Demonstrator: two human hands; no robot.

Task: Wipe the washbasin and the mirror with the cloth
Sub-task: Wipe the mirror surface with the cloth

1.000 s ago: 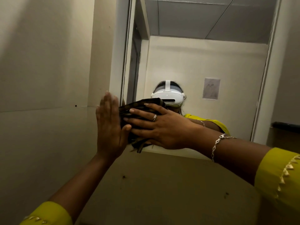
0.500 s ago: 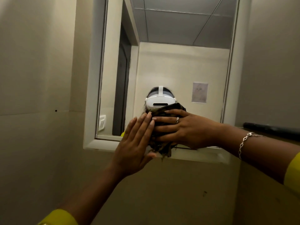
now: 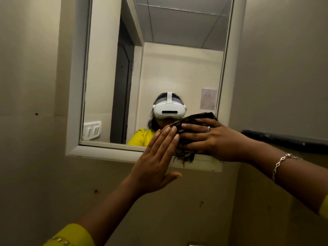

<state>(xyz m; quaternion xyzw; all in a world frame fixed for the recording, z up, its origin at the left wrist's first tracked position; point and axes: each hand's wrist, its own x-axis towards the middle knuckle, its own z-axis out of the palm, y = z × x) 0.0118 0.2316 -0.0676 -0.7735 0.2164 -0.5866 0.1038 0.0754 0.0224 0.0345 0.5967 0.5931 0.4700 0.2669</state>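
A rectangular mirror [image 3: 174, 64] in a pale frame [image 3: 74, 86] hangs on the beige wall. My right hand [image 3: 211, 139] presses a dark brown cloth [image 3: 193, 119] against the mirror's lower right corner; frayed cloth ends hang over the bottom frame. My left hand [image 3: 156, 162] is flat and open, fingers together, resting on the bottom frame and glass just left of the cloth, fingertips touching it. The washbasin is not in view.
A dark ledge [image 3: 287, 141] runs along the wall to the right of the mirror, just behind my right forearm. The mirror reflects a doorway, a switch plate and a paper on the far wall. A bit of metal [image 3: 195, 244] shows at the bottom edge.
Both hands and the cloth slid right along the mirror's bottom, from its left edge to its lower right corner. The view shifted left, showing more of the mirror.
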